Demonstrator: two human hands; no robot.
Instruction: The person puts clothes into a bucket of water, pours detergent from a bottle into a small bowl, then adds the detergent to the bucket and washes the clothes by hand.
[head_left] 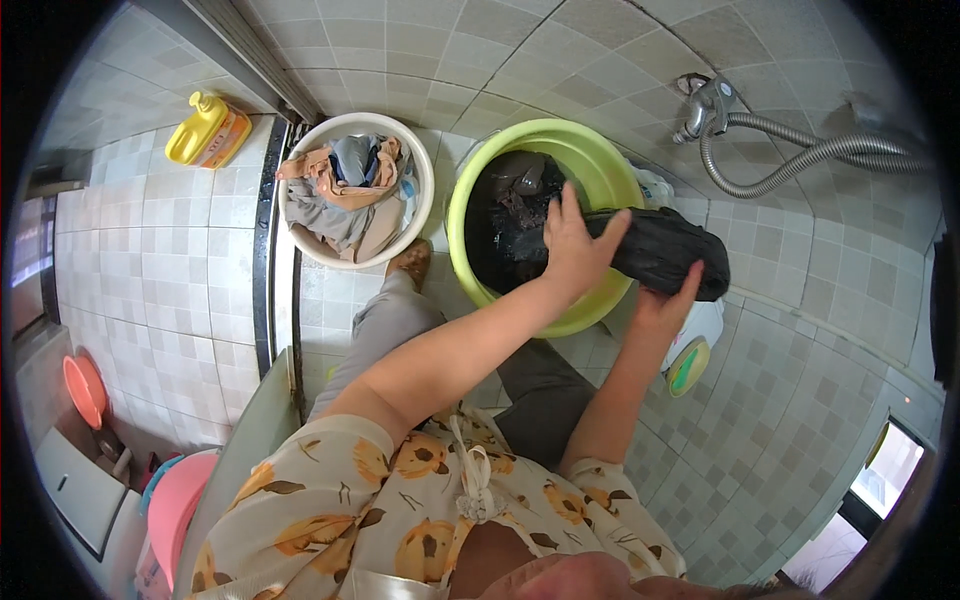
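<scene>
A bundled dark wet garment (pixel 675 248) stretches over the right rim of a yellow-green bucket (pixel 607 165). My right hand (pixel 665 308) cups its outer end from below, with the thumb up along the side. My left hand (pixel 578 245) is over the bucket, and the dark cloth runs between its thumb and fingers. Inside the bucket, more dark clothes (pixel 520 190) lie in dark water. Which kind of garment I hold cannot be made out.
A white basin (pixel 425 205) of beige and grey clothes stands left of the bucket. Beyond a dark sill sits a yellow jug (pixel 210 135). A shower tap (pixel 708 105) with a metal hose is on the right wall. A white container (pixel 703 325) stands behind my right hand.
</scene>
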